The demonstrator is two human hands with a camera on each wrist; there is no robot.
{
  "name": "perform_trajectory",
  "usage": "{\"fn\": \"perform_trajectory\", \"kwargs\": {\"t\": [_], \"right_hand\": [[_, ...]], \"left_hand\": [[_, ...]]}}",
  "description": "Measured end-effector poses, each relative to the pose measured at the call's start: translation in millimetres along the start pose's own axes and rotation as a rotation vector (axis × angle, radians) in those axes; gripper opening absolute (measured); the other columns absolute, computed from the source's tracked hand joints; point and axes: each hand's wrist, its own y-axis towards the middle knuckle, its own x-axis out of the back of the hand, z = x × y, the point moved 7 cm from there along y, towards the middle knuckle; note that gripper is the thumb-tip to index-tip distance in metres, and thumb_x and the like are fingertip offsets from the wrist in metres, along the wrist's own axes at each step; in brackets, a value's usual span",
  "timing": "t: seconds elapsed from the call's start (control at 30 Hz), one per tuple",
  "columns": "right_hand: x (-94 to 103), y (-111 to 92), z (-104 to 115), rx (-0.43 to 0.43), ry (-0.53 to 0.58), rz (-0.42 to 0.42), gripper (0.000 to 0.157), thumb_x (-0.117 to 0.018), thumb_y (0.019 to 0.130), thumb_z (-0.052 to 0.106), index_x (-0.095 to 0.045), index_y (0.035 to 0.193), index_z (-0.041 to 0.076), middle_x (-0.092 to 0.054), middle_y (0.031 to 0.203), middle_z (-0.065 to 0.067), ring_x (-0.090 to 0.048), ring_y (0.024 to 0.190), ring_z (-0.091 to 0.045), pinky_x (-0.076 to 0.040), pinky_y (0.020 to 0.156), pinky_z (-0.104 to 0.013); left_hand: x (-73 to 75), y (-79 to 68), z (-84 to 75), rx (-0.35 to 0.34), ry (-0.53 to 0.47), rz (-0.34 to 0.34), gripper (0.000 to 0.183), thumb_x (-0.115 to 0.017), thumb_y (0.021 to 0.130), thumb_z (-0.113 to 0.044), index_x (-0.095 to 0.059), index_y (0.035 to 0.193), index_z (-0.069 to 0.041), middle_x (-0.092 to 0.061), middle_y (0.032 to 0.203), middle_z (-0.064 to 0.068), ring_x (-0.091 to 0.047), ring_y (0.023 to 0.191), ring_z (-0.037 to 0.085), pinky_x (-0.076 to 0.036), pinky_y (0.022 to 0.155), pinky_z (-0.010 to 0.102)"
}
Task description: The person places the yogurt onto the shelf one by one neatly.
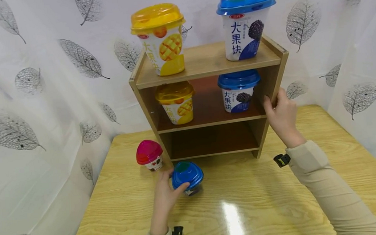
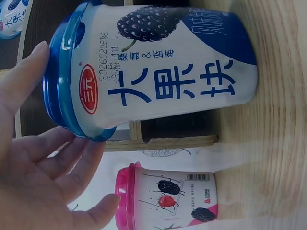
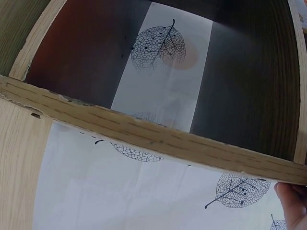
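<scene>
A yogurt cup with a blue lid (image 1: 187, 174) stands upright on the table, in front of the shelf's lower left corner. My left hand (image 1: 166, 192) holds it by the lid, thumb at one side and fingers at the other; its blackberry label (image 2: 172, 62) faces the left wrist camera. My right hand (image 1: 283, 116) grips the right side panel of the wooden shelf (image 1: 206, 79) at about middle height, thumb on the front edge. In the right wrist view only part of that hand (image 3: 293, 206) shows, at the panel's edge.
A pink-lidded cup (image 1: 149, 154) stands on the table (image 1: 246, 204) left of the shelf. Yellow-lidded cups (image 1: 167, 53) (image 1: 181, 110) sit on the top and middle levels at left, blue-lidded cups (image 1: 242, 37) (image 1: 237, 99) at right. A leaf-patterned curtain (image 1: 47, 25) hangs behind.
</scene>
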Motion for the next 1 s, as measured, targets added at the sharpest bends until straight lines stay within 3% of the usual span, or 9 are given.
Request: {"fn": "perform_trajectory", "kwargs": {"t": [0.33, 0.7, 0.87, 1.0], "right_hand": [[-0.1, 0.1, 0.3, 0.002, 0.007, -0.003, 0.023, -0.053, 0.084, 0.008, -0.052, 0.095, -0.013, -0.058, 0.071, -0.025, -0.052, 0.051, -0.033, -0.035, 0.045, -0.038], [0.0, 0.8, 0.7, 0.009, 0.012, -0.004, 0.024, -0.053, 0.084, 0.008, -0.052, 0.096, -0.013, -0.059, 0.073, -0.026, -0.052, 0.051, -0.035, -0.036, 0.045, -0.041], [-0.2, 0.4, 0.4, 0.014, 0.009, -0.006, 0.024, -0.053, 0.084, 0.009, -0.052, 0.096, -0.012, -0.059, 0.072, -0.026, -0.052, 0.050, -0.035, -0.037, 0.044, -0.041], [-0.2, 0.1, 0.0, 0.008, 0.015, -0.005, 0.025, -0.053, 0.084, 0.010, -0.052, 0.096, -0.013, -0.059, 0.075, -0.027, -0.054, 0.052, -0.036, -0.039, 0.045, -0.043]], "left_hand": [[-2.8, -0.9, 9.3, 0.037, -0.120, 0.056, 0.061, -0.072, 0.073, -0.026, -0.047, 0.121, 0.003, -0.050, 0.118, 0.019, -0.046, 0.109, 0.036, -0.038, 0.088, 0.050], [-8.6, -2.7, 19.3, 0.063, -0.236, 0.105, 0.085, -0.077, 0.067, -0.025, -0.030, 0.130, 0.007, -0.042, 0.127, 0.025, -0.038, 0.116, 0.039, -0.031, 0.093, 0.051], [-14.5, -3.9, 27.5, 0.110, -0.304, 0.147, 0.088, -0.079, 0.065, -0.022, -0.028, 0.130, 0.008, -0.039, 0.127, 0.027, -0.036, 0.117, 0.041, -0.030, 0.093, 0.054], [-19.4, -4.8, 32.1, 0.102, -0.340, 0.170, 0.085, -0.079, 0.064, -0.018, -0.030, 0.129, 0.008, -0.039, 0.127, 0.027, -0.035, 0.117, 0.042, -0.028, 0.093, 0.055]]}}
